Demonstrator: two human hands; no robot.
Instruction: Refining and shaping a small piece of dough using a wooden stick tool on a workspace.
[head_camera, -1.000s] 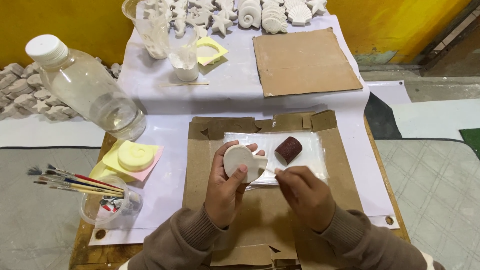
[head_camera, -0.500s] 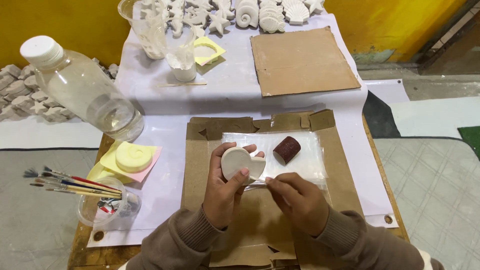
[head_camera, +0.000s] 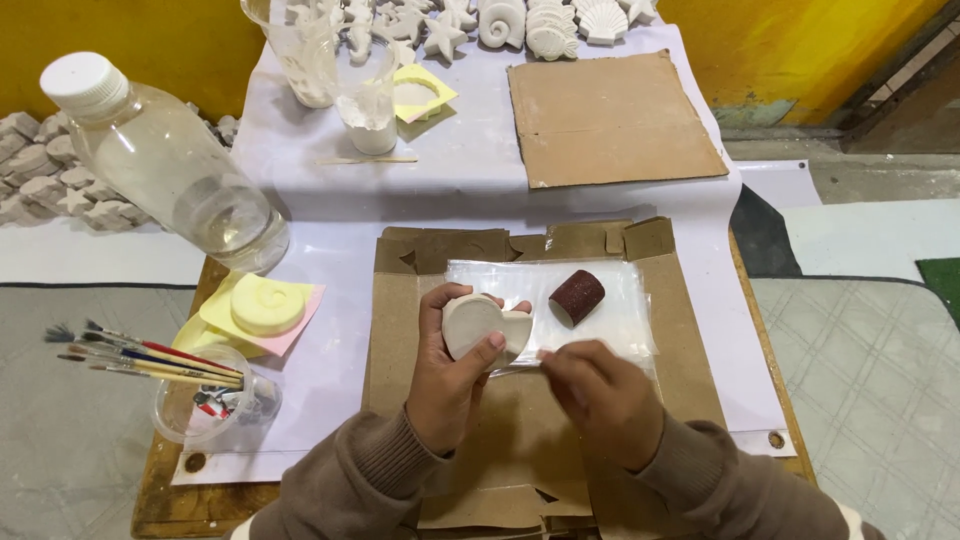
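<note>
Right over the middle of the flattened cardboard box (head_camera: 690, 330), a white plaster shell piece (head_camera: 480, 322) sits in the person's left hand (head_camera: 450, 375). The thumb presses on its near edge and the other fingers curl around its far side, so the hand is closed on the piece and lifts it just above the clear plastic sheet (head_camera: 620, 310) spread over the cardboard. The right hand (head_camera: 600, 400) is just beside it, fingers bunched together with their tips at the piece's lower right edge; whether they pinch something small cannot be told, since the hand is blurred.

On the plastic sheet, just right of the piece, lies a short dark red cylinder (head_camera: 577, 296) on its side. Left of the box, a pale yellow mould (head_camera: 266, 304) rests on yellow and pink sheets, and nearer the person a clear plastic cup (head_camera: 205, 410) has several paintbrushes (head_camera: 140, 358) laid across its rim. A large clear plastic bottle (head_camera: 170, 165) with a white cap stands tilted in view at the upper left, partly filled with clear liquid.

Farther off on the white table cover (head_camera: 480, 180) are a flat brown cardboard square (head_camera: 610, 118), two clear cups (head_camera: 365, 95) dusted white, a yellow mould frame (head_camera: 420, 95), and a row of white plaster shells and starfish (head_camera: 520, 22) along the far edge.
</note>
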